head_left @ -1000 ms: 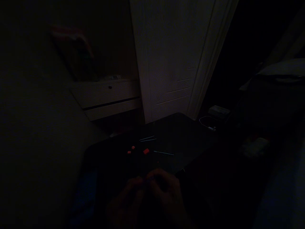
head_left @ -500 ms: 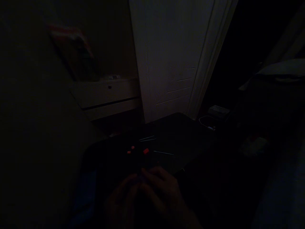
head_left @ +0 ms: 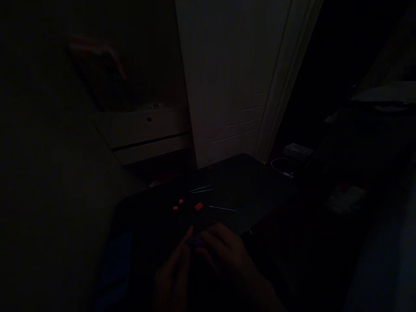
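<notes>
The left hand [head_left: 173, 265] and right hand [head_left: 227, 251] are bare, slim-fingered and dimly outlined in shadow

Dark table [head_left: 256, 177]. Near: left hand [head_left: 173, 266], right hand [head_left: 229, 251], small purplish piece [head_left: 196, 241] between them. Farther: red block [head_left: 199, 206]; thin rod [head_left: 222, 209] at right.

Very dim all over: faint grey light on the door [head_left: 232, 73] at twelve o'clock, blocky noise at the two o'clock edge, left hand [head_left: 175, 266] and right hand [head_left: 229, 251] murky near six o'clock.
</notes>
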A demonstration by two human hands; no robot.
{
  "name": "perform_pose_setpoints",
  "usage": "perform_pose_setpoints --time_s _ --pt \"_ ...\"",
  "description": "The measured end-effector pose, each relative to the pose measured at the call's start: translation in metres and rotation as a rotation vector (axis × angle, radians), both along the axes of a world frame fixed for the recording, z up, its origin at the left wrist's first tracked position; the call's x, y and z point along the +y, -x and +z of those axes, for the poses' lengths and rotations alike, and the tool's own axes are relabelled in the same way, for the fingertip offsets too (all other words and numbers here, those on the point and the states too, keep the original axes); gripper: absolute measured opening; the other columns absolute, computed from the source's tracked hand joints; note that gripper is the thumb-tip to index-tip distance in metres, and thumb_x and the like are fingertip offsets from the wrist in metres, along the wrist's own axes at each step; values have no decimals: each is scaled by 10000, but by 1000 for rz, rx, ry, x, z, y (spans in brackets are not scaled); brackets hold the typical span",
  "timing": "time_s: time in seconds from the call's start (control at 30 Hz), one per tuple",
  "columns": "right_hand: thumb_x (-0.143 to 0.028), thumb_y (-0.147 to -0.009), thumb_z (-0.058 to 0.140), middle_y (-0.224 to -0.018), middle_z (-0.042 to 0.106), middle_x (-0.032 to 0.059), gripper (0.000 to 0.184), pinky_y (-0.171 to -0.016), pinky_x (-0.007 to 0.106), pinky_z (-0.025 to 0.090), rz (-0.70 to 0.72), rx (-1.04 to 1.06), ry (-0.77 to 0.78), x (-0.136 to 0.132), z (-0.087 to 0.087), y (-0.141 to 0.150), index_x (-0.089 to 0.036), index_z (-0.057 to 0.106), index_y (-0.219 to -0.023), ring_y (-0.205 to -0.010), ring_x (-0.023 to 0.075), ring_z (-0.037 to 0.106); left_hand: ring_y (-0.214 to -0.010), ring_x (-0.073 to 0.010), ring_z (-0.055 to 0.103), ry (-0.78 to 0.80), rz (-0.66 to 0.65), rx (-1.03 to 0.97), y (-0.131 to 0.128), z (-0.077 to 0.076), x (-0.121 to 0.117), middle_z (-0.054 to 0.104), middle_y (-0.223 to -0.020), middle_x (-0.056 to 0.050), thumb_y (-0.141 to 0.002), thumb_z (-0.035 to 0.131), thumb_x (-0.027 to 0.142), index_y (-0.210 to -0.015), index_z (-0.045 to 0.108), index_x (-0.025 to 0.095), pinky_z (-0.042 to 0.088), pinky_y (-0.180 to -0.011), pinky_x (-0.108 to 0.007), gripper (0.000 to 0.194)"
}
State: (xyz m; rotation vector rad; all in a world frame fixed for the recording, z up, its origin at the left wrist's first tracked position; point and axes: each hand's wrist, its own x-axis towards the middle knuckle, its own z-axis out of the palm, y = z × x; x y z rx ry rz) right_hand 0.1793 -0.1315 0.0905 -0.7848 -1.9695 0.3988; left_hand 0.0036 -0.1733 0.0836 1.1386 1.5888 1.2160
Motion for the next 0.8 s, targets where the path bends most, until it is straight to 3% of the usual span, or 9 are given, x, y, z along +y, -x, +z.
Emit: perform_pose_setpoints --time_s 0.2,0.47,0.63,0.8 --pt "-269 -1156 547 -1107 777 85 242 -843 335 679 19 21 34 -5 -10 5 -264 732 -1310 -966 223 779 -1464 -380 624 -17 16 12 -3 0 -4 746 -1487 -92 -887 746 692 -1355 799 229 495 -1250 -485 661" --pt "-272 -1121 622 -1246 761 101 321 -951 339 657 96 -1 54 -14 0 0 -247 653 -1439 -1106 242 760 -1306 -362 747 19 52 0 6 -2 -5 827 -1339 -109 -872 736 695 -1211 851 213 599 -1131 -423 601" --pt "-300 -1065 743 -1257 721 71 326 -993 343 626 161 37 200 -10 1 -7 -273 658 -1379 -1139 229 734 -1212 -348 797 18 4 81 14 -6 -6 863 -1247 -92 -895 718 678 -1167 873 233 635 -1060 -389 544" --pt "-321 -924 912 -1252 666 50 468 -966 326 606 223 95 281 -1 -1 -18 -267 666 -1319 -1116 209 695 -1101 -338 836 7 -50 94 16 -10 -5 885 -1167 -75 -915 707 643 -1109 897 250 659 -996 -360 477"
